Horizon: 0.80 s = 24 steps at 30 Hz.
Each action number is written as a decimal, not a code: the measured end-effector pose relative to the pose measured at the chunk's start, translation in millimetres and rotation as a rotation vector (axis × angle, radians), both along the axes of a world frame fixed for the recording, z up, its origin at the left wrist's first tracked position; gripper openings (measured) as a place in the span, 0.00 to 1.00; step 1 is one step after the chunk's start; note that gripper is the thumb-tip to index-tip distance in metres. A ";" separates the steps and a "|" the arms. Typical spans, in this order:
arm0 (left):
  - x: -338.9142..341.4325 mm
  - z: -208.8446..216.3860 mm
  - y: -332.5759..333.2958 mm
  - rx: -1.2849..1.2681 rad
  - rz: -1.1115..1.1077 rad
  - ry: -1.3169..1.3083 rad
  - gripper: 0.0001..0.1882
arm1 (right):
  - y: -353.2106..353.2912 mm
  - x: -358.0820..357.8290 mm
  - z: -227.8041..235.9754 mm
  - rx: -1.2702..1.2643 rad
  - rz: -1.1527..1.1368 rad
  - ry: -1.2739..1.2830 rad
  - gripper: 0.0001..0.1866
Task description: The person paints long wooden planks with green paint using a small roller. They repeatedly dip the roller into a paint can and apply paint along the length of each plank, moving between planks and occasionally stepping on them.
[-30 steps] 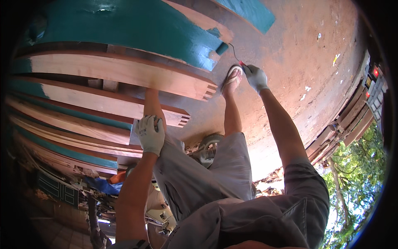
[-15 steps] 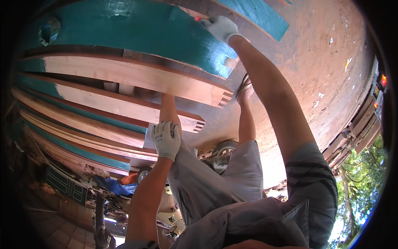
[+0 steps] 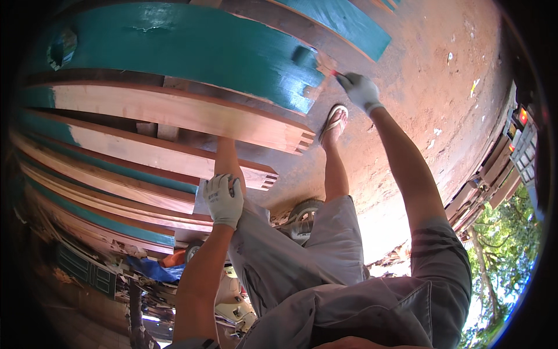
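In my gloved right hand (image 3: 360,92) is the handle of a small paint roller (image 3: 304,56). The fingers are closed round it, out past the right end of a wide green board (image 3: 192,49). The dark, paint-covered roller head lies on the board near that end, where the paint shines wet. Bare wood shows at the notched tip. My left hand (image 3: 223,198), also in a white glove, rests on my left knee with its fingers draped over it and holds nothing.
Nearer me lie several long timbers (image 3: 174,110), partly green, some with slotted ends. Another green board (image 3: 343,23) lies beyond. My sandalled right foot (image 3: 334,121) stands on the dirt floor (image 3: 424,75). A wheel (image 3: 305,212) stands behind my legs, and a blue sheet (image 3: 154,269) lies lower left.
My right hand has moved to the right and nearer me, drawing the roller along the green board to its right end. My left hand stays on the knee. The whole view has shifted slightly.
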<state>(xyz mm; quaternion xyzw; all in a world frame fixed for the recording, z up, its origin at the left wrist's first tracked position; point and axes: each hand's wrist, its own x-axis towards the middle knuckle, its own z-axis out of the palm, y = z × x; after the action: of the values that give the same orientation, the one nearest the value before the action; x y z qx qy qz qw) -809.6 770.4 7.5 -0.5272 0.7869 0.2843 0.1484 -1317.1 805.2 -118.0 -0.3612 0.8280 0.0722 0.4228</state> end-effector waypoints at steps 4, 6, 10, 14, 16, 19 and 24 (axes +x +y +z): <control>-2.2 -2.2 1.0 -0.002 -0.028 -0.024 0.14 | -74.1 35.6 -3.0 -0.094 -0.046 -0.025 0.30; -7.2 0.1 1.2 0.009 -0.041 -0.022 0.14 | -75.8 27.7 -14.5 -0.080 -0.036 -0.021 0.30; -6.6 -1.6 4.0 0.021 -0.055 -0.028 0.14 | -9.5 -2.7 -14.2 0.062 -0.085 -0.015 0.30; -7.1 -1.5 5.1 0.019 -0.061 -0.034 0.14 | 84.2 -24.1 -2.8 0.121 -0.186 0.034 0.31; -10.5 1.3 2.0 0.024 -0.077 -0.042 0.14 | 108.2 -28.0 6.7 0.211 -0.244 0.025 0.31; -13.2 2.5 0.9 0.011 -0.095 -0.049 0.13 | 105.6 -14.4 4.7 0.010 -0.230 -0.013 0.31; -13.5 -0.6 1.5 0.030 -0.135 -0.056 0.12 | 64.2 -2.0 -11.0 -0.007 -0.286 -0.025 0.31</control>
<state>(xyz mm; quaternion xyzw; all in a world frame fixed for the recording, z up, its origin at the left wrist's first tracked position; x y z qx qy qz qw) -823.0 771.9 7.0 -0.4785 0.8117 0.2708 0.1969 -1319.1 869.4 -129.0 -0.2416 0.8659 0.0038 0.4379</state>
